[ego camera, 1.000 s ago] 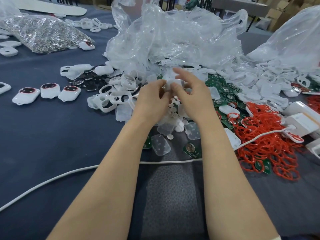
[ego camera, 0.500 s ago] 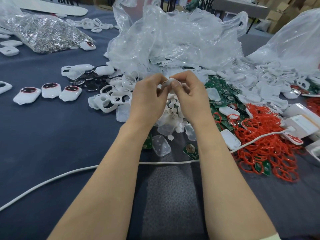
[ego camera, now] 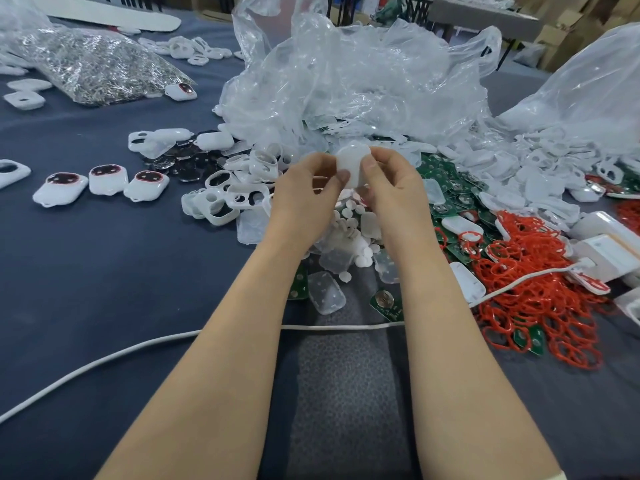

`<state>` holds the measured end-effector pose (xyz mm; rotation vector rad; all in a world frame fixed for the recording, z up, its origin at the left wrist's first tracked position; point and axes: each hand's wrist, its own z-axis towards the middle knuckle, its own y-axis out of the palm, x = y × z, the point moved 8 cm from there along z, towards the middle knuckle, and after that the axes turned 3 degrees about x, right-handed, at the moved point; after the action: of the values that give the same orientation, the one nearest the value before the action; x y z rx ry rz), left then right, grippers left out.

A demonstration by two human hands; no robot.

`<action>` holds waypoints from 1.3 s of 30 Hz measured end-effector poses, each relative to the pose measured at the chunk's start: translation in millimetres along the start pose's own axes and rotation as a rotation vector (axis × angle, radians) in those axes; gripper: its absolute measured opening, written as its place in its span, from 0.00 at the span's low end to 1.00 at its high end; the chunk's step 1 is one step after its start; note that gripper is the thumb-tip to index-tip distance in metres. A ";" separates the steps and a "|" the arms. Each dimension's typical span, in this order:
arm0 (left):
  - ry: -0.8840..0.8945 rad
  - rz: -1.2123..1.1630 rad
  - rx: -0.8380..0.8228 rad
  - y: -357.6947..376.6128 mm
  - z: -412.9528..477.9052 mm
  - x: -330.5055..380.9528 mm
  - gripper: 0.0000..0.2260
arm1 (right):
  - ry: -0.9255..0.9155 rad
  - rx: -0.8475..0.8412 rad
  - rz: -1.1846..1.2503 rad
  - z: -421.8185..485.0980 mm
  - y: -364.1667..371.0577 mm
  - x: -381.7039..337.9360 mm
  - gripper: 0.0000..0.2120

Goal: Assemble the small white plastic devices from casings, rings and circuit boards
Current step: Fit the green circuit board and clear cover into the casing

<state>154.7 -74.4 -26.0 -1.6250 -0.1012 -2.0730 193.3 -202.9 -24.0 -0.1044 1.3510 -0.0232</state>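
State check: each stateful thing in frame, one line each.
white casing, pinched between both hands
left hand, pinching white casing
right hand, pinching white casing
three assembled devices, lying in a row
red rings, loose pile
clear plastic bag, crumpled
white cable, lying slack

Single head cam, wide-angle; looks fwd & down over forearms at table (ego camera: 86,271); close range.

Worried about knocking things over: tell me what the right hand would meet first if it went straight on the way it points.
Beyond the white casing it pinches, the right hand would probably meet the crumpled clear plastic bag; depth is unclear.
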 end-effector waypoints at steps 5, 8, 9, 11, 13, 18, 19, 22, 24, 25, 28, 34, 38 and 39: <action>-0.039 -0.067 0.015 0.0 0.2 -3.2 0.01 | -0.085 -0.098 -0.237 -1.6 3.1 -1.9 0.09; -0.095 -0.197 -0.026 3.1 -1.9 -5.6 0.02 | -0.062 -0.078 -0.169 -0.5 -1.2 0.5 0.09; -0.095 -0.226 -0.051 5.4 -2.8 -5.3 0.04 | -0.041 -0.068 -0.126 -0.3 -1.9 2.5 0.08; -0.076 -0.232 -0.084 8.3 -3.9 -3.3 0.09 | 0.001 -0.042 -0.064 0.2 -2.5 5.9 0.09; -0.058 -0.212 -0.081 7.2 -3.5 -1.8 0.11 | 0.042 -0.047 -0.011 -0.7 -0.8 9.1 0.11; 0.014 -0.022 0.003 3.2 1.4 -3.3 0.12 | 0.051 -0.034 -0.170 -0.9 -0.4 9.9 0.09; 0.036 0.036 0.031 2.3 1.2 -2.2 0.12 | 0.025 -0.001 -0.202 0.2 -1.6 7.3 0.10; 0.080 0.137 0.077 1.3 0.5 0.9 0.12 | -0.023 0.075 -0.215 0.9 -3.1 -0.9 0.15; 0.117 0.181 0.090 1.4 -1.0 4.2 0.13 | -0.027 0.066 -0.221 0.5 -0.4 -2.8 0.16; 0.143 0.189 0.088 2.1 -2.4 6.8 0.12 | -0.024 0.051 -0.230 0.1 1.0 -2.2 0.17; 0.196 0.163 0.007 10.8 -7.8 13.5 0.13 | -0.018 0.034 -0.194 -1.4 0.7 -0.8 0.10; 0.014 -0.040 0.030 3.3 -0.7 1.9 0.11 | 0.141 0.001 0.225 -0.5 -0.3 11.4 0.07; -0.069 -0.009 0.002 4.1 1.7 -6.8 0.13 | 0.116 -0.025 0.167 -2.5 6.0 7.9 0.09; -0.078 -0.015 -0.008 4.6 1.7 -7.7 0.13 | 0.112 -0.060 0.162 -3.7 8.5 7.0 0.10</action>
<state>159.4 -75.2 -33.8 -1.7149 -0.1317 -2.0235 190.9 -195.3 -32.3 -0.0448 1.4691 0.1501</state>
